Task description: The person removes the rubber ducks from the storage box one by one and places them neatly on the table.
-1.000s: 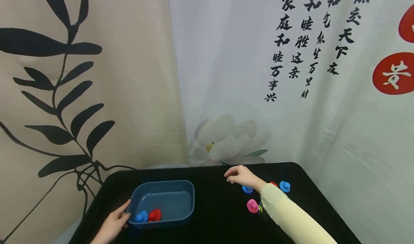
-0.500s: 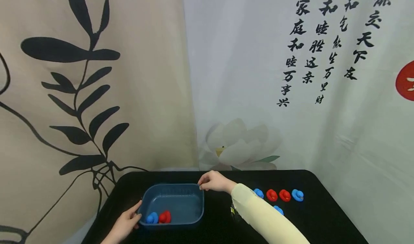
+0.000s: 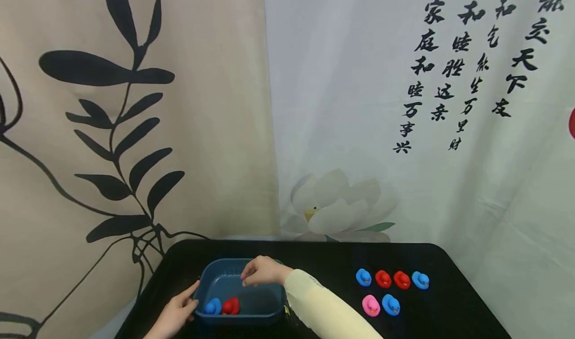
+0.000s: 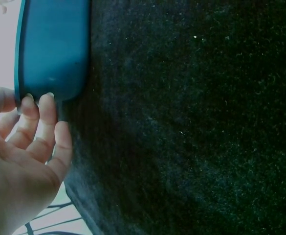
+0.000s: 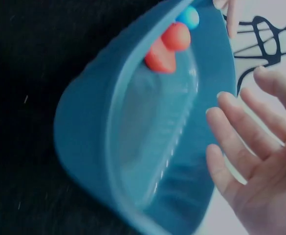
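My left hand (image 3: 175, 311) pinches the left rim of a blue plastic basin (image 3: 251, 320); in the left wrist view the fingertips (image 4: 47, 100) lie against its outer wall. Inside the basin, near its front left corner, sit a blue rubber duck (image 3: 213, 306) and a red rubber duck (image 3: 231, 306), side by side. Over the basin's back right part hovers my right hand (image 3: 265, 270), its fingers loosely bent with nothing between them. The right wrist view shows that hand (image 5: 253, 147) with spread fingers above the basin's far wall.
On the black table (image 3: 332, 284), right of the basin, several more ducks stand in two rows, among them a pink duck (image 3: 371, 305), a blue duck (image 3: 391, 305) and a red duck (image 3: 383, 279). A printed curtain (image 3: 215, 129) hangs behind the table.
My right hand has moved left from near the loose ducks to over the basin, uncovering those ducks. The left hand keeps its hold on the rim. The head view has turned left.
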`<state>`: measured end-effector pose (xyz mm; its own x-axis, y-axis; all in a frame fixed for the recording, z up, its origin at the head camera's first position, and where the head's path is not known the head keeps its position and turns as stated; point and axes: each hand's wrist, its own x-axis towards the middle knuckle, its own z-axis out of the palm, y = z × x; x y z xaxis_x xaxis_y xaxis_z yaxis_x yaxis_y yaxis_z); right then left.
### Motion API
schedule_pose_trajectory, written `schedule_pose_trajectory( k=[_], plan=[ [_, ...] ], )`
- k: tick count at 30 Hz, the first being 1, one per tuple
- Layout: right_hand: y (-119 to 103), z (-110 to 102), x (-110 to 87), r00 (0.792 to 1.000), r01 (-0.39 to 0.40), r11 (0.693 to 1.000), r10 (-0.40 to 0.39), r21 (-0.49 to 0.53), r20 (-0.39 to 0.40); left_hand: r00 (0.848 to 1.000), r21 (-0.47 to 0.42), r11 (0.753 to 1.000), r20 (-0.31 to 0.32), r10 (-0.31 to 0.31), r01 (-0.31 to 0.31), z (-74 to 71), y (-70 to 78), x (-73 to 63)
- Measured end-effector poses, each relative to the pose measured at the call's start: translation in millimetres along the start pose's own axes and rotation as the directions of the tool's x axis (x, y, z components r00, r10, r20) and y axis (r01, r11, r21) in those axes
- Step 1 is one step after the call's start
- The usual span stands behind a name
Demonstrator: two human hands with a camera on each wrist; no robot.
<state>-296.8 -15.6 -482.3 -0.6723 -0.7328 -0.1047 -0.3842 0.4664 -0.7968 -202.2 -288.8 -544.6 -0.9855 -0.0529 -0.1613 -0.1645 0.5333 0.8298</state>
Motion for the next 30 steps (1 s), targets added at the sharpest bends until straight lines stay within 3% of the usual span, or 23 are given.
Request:
schedule_pose_trajectory(
  k=[6, 14, 21, 30],
  plan=[
    [-14, 18, 14.6, 0.998, -0.034, 0.999, 0.032, 0.029, 0.06, 0.999, -0.013, 1.0, -0.019, -0.026, 0.026, 1.4, -0.2, -0.7],
    [-13, 43, 22.1, 0.984, -0.163, 0.985, 0.158, 0.057, 0.083, 1.0, -0.007, 1.0, -0.009, -0.015, 0.014, 1.0, 1.2, -1.2],
    [-9, 54, 19.1, 0.964, -0.266, 0.962, 0.265, 0.057, 0.024, 1.0, -0.03, 1.0, -0.012, 0.002, -0.003, 3.5, 3.0, 0.7],
    [-6, 68, 25.4, 0.969, -0.241, 0.964, 0.234, 0.114, 0.074, 0.999, -0.036, 0.999, 0.013, 0.034, -0.033, 0.3, 0.7, -2.6]
  ],
)
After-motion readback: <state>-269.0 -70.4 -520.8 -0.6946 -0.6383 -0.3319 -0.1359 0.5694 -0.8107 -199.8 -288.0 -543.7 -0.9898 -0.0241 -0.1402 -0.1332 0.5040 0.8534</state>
